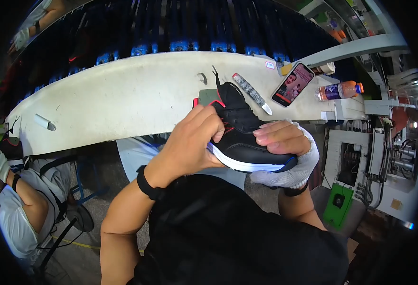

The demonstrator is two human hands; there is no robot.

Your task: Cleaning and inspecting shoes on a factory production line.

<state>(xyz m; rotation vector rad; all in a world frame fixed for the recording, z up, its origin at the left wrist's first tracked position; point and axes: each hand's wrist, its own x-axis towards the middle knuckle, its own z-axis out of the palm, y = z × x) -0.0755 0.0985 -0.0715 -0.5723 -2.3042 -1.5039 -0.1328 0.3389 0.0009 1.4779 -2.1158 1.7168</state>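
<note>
A black sneaker [244,145] with a white sole and red trim is held in front of my chest at the near edge of the table. Its toe points right toward me, and its tongue and dark laces stick up at the far side. My left hand [194,137], bare, grips the sneaker's side with bent fingers. Around the toe end is my right hand [289,149], in a white glove that leaves the fingertips bare; its fingers lie over the upper and the palm is under the sole. A grey-green patch [208,97] shows by the tongue.
A knife-like tool with a patterned handle [251,92] lies beyond the sneaker. Right of it are a phone [293,84] and a drink bottle [340,90] on the white table [123,95]. A co-worker's gloved hand [1,166] holds another shoe at far left. Machinery stands at right.
</note>
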